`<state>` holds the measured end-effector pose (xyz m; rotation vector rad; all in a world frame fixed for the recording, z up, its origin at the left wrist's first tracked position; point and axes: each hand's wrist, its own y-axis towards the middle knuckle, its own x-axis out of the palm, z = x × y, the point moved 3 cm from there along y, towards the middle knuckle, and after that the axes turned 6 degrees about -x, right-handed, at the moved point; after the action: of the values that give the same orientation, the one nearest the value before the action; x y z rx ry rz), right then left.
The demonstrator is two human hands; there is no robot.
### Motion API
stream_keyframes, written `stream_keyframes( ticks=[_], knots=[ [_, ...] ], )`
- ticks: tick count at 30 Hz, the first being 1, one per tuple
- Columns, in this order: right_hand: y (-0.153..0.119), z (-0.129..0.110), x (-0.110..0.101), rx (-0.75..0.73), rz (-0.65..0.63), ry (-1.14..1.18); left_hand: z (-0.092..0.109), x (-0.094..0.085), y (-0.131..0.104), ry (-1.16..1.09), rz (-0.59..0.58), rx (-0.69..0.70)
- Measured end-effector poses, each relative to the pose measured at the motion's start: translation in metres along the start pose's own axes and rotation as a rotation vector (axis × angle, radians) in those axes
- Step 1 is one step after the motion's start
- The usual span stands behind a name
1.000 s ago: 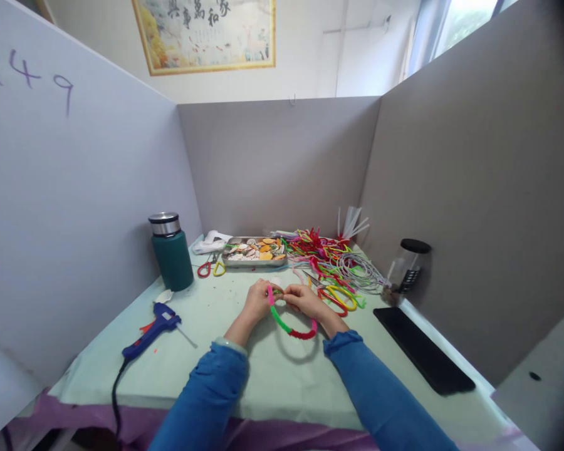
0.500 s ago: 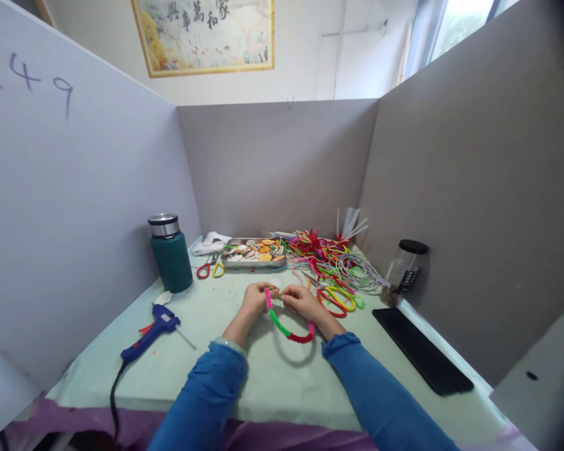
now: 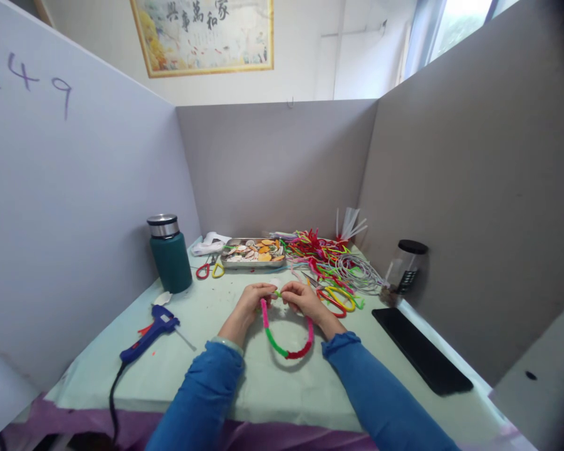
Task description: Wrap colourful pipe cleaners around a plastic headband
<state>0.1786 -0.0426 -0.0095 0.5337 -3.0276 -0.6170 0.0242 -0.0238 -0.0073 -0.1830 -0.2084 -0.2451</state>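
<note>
Between my hands hangs a loop wrapped in fuzzy pipe cleaner (image 3: pixel 277 343), with pink, green and dark red sections. My left hand (image 3: pixel 254 299) pinches its upper left part. Opposite, my right hand (image 3: pixel 303 299) is closed with thumb and fingertips on a green bit at the top, close to the left fingertips. The exact ends under the fingers are hidden. Just right of my right hand lie scissors with red and yellow handles (image 3: pixel 341 299).
A blue glue gun (image 3: pixel 153 332) and green flask (image 3: pixel 171 257) are on the left. A metal tray (image 3: pixel 254 265) of shells or chips, a second pair of scissors (image 3: pixel 210 270) and piled pipe cleaners (image 3: pixel 314 247) are behind. A black slab (image 3: pixel 420 351) and jar (image 3: pixel 404 269) stand right.
The loop has tilted and swung lower toward me, showing rounder. My left hand has shifted slightly left; my right hand stays nearly in place.
</note>
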Motion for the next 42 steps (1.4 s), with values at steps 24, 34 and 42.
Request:
stream_keyframes(
  ticks=[24,34,42],
  knots=[
    [0.000,0.004,0.002,0.047,-0.040,0.107,0.001,-0.003,0.002,0.315,0.021,0.140],
    [0.005,0.006,-0.002,0.034,0.105,0.085,0.029,0.001,-0.017,0.736,0.333,0.766],
    [0.005,0.011,-0.003,0.004,0.100,0.055,0.002,0.008,0.002,0.328,0.030,0.270]
  ],
)
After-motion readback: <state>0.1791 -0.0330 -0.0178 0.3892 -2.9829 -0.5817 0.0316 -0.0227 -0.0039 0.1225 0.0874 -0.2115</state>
